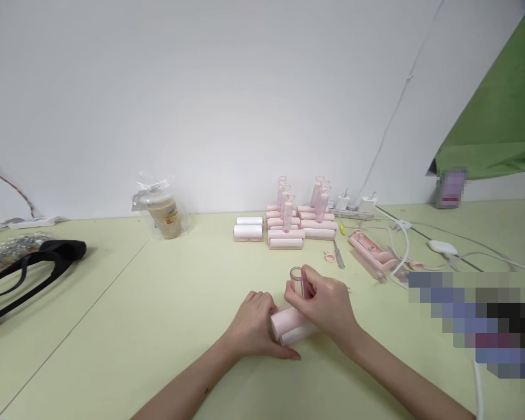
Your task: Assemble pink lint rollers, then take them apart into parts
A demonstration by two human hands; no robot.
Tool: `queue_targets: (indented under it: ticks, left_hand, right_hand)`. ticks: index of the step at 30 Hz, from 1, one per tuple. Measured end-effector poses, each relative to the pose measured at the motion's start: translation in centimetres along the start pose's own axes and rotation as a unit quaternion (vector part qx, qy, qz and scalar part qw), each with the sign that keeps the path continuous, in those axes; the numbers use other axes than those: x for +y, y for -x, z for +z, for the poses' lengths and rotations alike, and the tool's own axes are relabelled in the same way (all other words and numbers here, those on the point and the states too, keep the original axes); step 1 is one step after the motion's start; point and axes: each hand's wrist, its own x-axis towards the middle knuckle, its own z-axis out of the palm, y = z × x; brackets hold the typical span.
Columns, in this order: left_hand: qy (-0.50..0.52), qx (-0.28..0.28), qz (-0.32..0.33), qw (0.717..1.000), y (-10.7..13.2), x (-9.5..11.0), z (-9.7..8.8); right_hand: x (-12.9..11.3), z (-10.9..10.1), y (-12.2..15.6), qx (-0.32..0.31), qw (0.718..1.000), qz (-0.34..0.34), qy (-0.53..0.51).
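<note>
A pink lint roller (289, 322) with a white roll along its lower side lies tilted just above or on the table in front of me. My left hand (256, 326) is closed round its left end, the thumb stretched below it. With thumb and fingers, my right hand (326, 300) pinches the clear pink handle (296, 274) that stands up from the roller body; its open round top shows. The right hand covers the roller's right end. Beyond my hands lie a small screwdriver (339, 256) and a small pink plastic piece (329, 256).
Several pink lint rollers (286, 234) stand in rows by the wall, beside white-topped ones (248, 232). An opened pink housing (371, 251), cables (405, 233) and chargers (367, 202) lie right. A bagged cup (168, 219) and a black strap (61, 251) are left. The right edge is partly pixelated.
</note>
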Motion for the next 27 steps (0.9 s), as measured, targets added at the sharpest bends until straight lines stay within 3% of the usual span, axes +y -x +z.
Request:
queue_targets:
  ticks: [7,10,13,16,18,20,23,25,27]
  left_hand:
    - [-0.007,-0.006,0.002,1.000,0.0,0.4,-0.2]
    - [0.006,-0.015,-0.010,1.000,0.1,0.3,-0.4]
    - [0.025,-0.034,-0.013,0.999,0.2,-0.3,-1.0]
    - [0.074,-0.073,-0.021,0.994,0.2,-1.1,-1.8]
    - [0.135,-0.069,-0.018,0.988,-0.1,-1.2,-2.3]
    - [0.210,-0.023,0.014,0.977,-0.9,-0.5,-2.8]
    - [0.312,0.036,0.078,0.946,-2.8,2.2,-2.9]
    - [0.381,0.029,0.089,0.920,-4.0,4.3,-2.5]
    - [0.459,0.007,0.052,0.887,-5.0,6.0,-1.7]
  right_hand:
    - [0.3,1.1,1.7,0.034,0.992,0.051,-0.108]
    - [0.7,0.6,2.0,-0.013,0.992,0.062,-0.110]
    - [2.9,-1.0,1.2,-0.101,0.984,0.068,-0.129]
    - [6.7,-2.6,0.2,-0.106,0.984,0.123,-0.079]
    - [9.1,-2.8,0.0,-0.108,0.983,0.147,-0.034]
    - [10.8,-2.5,0.3,-0.108,0.979,0.170,-0.011]
    - [11.9,-1.4,1.3,-0.110,0.974,0.196,-0.001]
    - [12.0,-0.8,1.9,-0.117,0.973,0.198,-0.012]
    - [12.0,-0.4,2.1,-0.123,0.973,0.192,-0.039]
